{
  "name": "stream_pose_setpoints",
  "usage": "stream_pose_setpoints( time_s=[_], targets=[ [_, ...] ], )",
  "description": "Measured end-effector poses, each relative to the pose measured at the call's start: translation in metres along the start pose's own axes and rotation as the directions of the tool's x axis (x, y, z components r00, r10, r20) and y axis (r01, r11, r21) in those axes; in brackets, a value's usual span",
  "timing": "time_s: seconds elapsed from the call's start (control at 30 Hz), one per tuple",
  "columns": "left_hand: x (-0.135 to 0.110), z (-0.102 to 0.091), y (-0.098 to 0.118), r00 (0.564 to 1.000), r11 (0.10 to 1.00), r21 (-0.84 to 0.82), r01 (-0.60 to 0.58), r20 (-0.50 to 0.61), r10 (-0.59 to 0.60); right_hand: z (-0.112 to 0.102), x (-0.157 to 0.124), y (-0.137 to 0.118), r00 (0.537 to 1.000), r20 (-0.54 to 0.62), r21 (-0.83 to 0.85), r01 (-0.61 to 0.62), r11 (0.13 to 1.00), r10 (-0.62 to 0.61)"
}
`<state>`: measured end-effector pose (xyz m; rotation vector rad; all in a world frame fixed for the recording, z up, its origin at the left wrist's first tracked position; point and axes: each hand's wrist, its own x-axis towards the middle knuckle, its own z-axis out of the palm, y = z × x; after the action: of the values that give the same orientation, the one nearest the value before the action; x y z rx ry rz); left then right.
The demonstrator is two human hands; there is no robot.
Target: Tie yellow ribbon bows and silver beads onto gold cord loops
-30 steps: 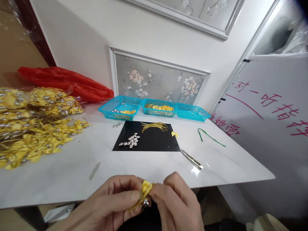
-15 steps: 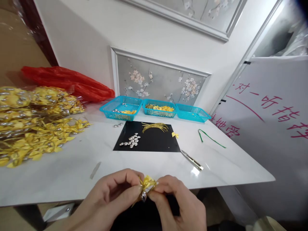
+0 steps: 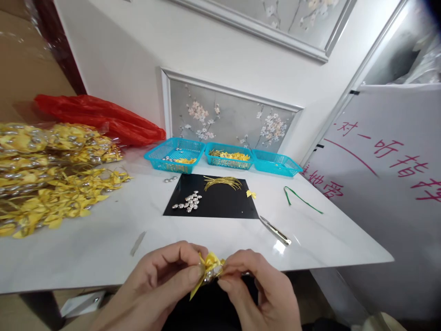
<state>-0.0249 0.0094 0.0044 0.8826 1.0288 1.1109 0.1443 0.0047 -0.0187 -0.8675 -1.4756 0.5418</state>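
Just in front of the white table's near edge (image 3: 103,280), my left hand (image 3: 161,285) and my right hand (image 3: 257,289) pinch a small yellow ribbon bow (image 3: 210,265) between their fingertips. A shiny silver bead sits at the bow's underside, and a yellow tail hangs down toward my left fingers. On the black mat (image 3: 212,202) further back lie a cluster of silver beads (image 3: 189,202), a bundle of gold wires (image 3: 222,182) and one small yellow bow (image 3: 251,194).
A big heap of finished yellow bows (image 3: 44,184) fills the table's left side, with a red plastic bag (image 3: 99,118) behind it. Three turquoise baskets (image 3: 220,158) stand by the wall. Metal snips (image 3: 274,230) and a green wire (image 3: 301,198) lie at right. A lettered board (image 3: 382,165) leans there.
Both hands have stayed in place, working the bow with small finger movements. The bow has turned a little and the silver bead has tucked up under it.
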Motion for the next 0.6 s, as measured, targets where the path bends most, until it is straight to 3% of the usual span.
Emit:
stream_pose_setpoints(
  time_s=[0.13,0.3,0.4,0.5,0.6],
  targets=[
    [0.002,0.001,0.002,0.997,0.996,0.065,-0.067,-0.035,0.069,-0.005,0.006,-0.003,0.999,-0.005,-0.079,0.033,0.996,-0.034],
    [0.005,-0.002,-0.001,0.982,0.968,0.171,-0.183,0.073,0.173,0.002,0.007,-0.004,0.998,-0.008,-0.175,0.057,0.983,-0.059],
    [0.005,-0.004,-0.004,0.957,0.917,0.274,-0.291,0.076,0.281,0.006,0.006,-0.005,0.998,0.020,-0.146,0.057,0.988,-0.055],
    [0.004,-0.006,-0.012,0.882,0.785,0.436,-0.440,0.046,0.469,0.009,0.005,-0.007,0.998,0.057,-0.070,0.026,0.997,-0.022],
    [0.003,-0.005,-0.020,0.753,0.586,0.579,-0.567,0.075,0.654,0.013,0.005,-0.010,0.998,0.062,-0.056,0.024,0.998,-0.021]
  ],
)
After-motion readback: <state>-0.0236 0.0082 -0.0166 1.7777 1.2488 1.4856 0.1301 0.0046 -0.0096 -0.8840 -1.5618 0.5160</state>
